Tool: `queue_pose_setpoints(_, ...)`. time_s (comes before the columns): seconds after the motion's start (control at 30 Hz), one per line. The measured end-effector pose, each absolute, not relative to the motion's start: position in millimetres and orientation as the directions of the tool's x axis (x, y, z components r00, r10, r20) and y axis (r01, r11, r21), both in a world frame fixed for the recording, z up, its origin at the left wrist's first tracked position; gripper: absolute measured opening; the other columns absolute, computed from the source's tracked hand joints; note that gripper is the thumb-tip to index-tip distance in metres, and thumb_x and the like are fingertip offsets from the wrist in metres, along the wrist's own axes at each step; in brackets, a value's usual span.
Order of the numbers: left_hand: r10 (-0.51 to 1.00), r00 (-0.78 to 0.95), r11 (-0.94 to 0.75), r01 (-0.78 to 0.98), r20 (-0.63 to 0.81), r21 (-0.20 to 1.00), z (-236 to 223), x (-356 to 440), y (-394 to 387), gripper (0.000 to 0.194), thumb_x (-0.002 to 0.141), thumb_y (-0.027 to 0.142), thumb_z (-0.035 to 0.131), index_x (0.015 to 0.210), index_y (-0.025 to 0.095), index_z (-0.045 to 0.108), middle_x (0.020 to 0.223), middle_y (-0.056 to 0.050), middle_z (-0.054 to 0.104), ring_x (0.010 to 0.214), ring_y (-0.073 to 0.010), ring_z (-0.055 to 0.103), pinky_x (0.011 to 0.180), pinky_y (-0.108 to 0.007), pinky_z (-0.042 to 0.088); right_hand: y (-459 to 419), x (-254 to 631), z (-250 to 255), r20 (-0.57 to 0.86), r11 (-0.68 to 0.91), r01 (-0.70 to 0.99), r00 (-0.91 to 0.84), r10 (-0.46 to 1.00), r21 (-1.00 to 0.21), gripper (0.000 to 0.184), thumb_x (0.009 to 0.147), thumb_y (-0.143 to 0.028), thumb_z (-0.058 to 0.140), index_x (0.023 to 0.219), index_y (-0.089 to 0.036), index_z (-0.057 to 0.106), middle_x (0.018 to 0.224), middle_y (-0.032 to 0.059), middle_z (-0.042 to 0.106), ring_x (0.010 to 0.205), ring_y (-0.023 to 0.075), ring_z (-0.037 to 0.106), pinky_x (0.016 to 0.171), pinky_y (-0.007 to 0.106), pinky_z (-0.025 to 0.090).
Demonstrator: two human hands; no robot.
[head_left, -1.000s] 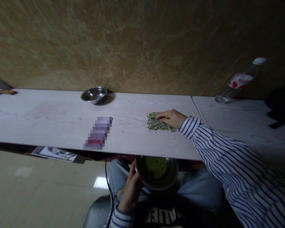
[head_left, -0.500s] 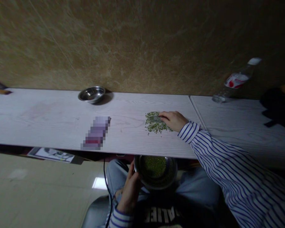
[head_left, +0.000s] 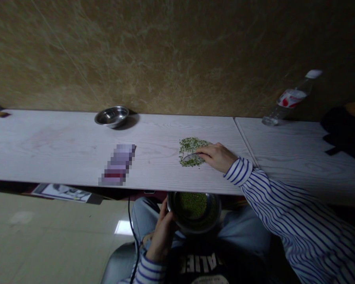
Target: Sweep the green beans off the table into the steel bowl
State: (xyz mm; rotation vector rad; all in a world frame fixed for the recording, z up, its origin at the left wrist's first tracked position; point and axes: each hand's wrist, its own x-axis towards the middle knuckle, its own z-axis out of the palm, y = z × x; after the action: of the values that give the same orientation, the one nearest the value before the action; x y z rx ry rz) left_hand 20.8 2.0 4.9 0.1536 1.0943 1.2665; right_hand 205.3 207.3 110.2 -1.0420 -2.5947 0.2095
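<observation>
Small green beans, mung beans by their look, lie in a loose patch [head_left: 189, 144] on the white wood-grain table [head_left: 156, 173]. My right hand [head_left: 217, 157] is closed on a thin grey curved scraper-like piece [head_left: 191, 156], whose exact kind I cannot make out. Its edge rests among the beans at the near side of the patch. Below the table's front edge, my left hand [head_left: 164, 228] grips the left rim of a metal bowl [head_left: 211, 225] held over my lap. More green beans [head_left: 193, 204] cover the inside of that bowl.
A second metal bowl [head_left: 112, 117] stands by the wall at the back left. In front of it lies a blurred-out purple rectangle [head_left: 118, 163]. A plastic bottle [head_left: 290, 98] and a dark object [head_left: 346, 130] are to the right. A black cable [head_left: 131, 225] hangs beside my leg.
My right hand has drawn the scraper-like piece toward me, from the middle of the bean patch to its near edge. The left hand still holds the bowl.
</observation>
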Motion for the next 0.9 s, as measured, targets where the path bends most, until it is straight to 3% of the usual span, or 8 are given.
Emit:
queue_pose_setpoints(0.43,0.808,-0.102,0.379,-0.664,-0.581,0.645,3.3,21.5,4.1,0.071,0.065,0.016,0.064,0.134,0.027,0.052,0.107,-0.003,0.068,0.081,-0.0185,0.059,0.069,-0.028,0.048,186.6,222.4,106.2,0.282,0.785,0.563,-0.734,0.618,-0.256,0.021,0.093,-0.019,0.055,0.108,-0.023,0.069,0.098,0.0037,0.076,0.091,0.0204,0.069,0.082,0.037,0.045)
queue_pose_setpoints(0.7,0.803,-0.104,0.380,-0.670,-0.587,0.638,5.4,22.4,3.1,0.069,0.066,0.018,0.066,0.133,0.027,0.052,0.107,-0.003,0.068,0.086,-0.0203,0.061,0.071,-0.029,0.048,178.1,232.4,97.9,0.393,0.760,0.586,-0.653,0.648,-0.280,0.020,0.095,-0.021,0.053,0.107,-0.019,0.069,0.096,0.0056,0.076,0.088,0.0208,0.070,0.077,0.035,0.047)
queue_pose_setpoints(0.9,0.802,-0.103,0.376,-0.678,-0.589,0.631,6.6,22.1,2.7,0.071,0.065,0.016,0.066,0.134,0.027,0.052,0.110,-0.004,0.068,0.085,-0.0204,0.061,0.072,-0.031,0.050,165.1,234.4,92.6,0.395,0.755,0.596,-0.646,0.654,-0.275,0.019,0.095,-0.018,0.052,0.104,-0.020,0.069,0.097,0.0051,0.077,0.088,0.0199,0.071,0.075,0.034,0.046)
